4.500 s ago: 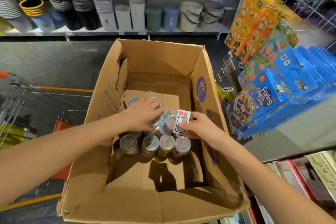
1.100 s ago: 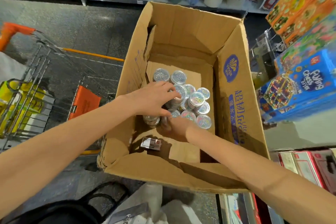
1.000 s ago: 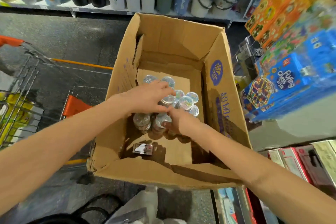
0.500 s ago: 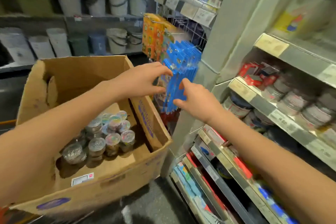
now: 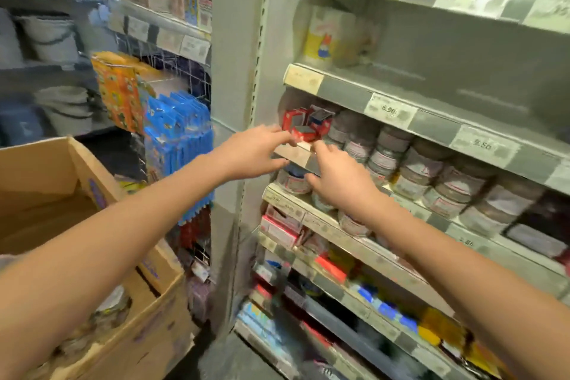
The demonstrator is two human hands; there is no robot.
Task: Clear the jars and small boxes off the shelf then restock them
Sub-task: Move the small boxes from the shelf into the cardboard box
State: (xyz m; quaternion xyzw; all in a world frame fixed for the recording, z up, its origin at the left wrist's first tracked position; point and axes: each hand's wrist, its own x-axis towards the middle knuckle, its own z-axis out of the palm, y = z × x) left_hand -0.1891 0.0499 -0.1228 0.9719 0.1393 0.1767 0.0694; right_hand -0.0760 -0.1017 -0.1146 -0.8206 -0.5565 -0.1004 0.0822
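Note:
Both my hands reach toward the left end of a grey shelf (image 5: 431, 129). Small red boxes (image 5: 303, 125) lie there in a loose pile, with rows of clear jars (image 5: 398, 160) to their right. My left hand (image 5: 256, 153) hovers with straight fingers, its fingertips just short of the red boxes. My right hand (image 5: 337, 177) is spread in front of the shelf edge, fingers near a white-and-red box at the lip. Neither hand holds anything. At lower left stands the cardboard box (image 5: 101, 213), where a few jars (image 5: 105, 315) show behind my left forearm.
More jars (image 5: 291, 180) and small boxes (image 5: 279, 230) fill the lower shelves. Blue packets (image 5: 179, 145) and orange packets (image 5: 115, 92) hang on a wire rack left of the grey upright. Buckets stand on far shelves at the left. The view is motion-blurred.
Both hands left the jars in the cardboard box and swung right and up to the shelf. The view turned from the box to the shelving.

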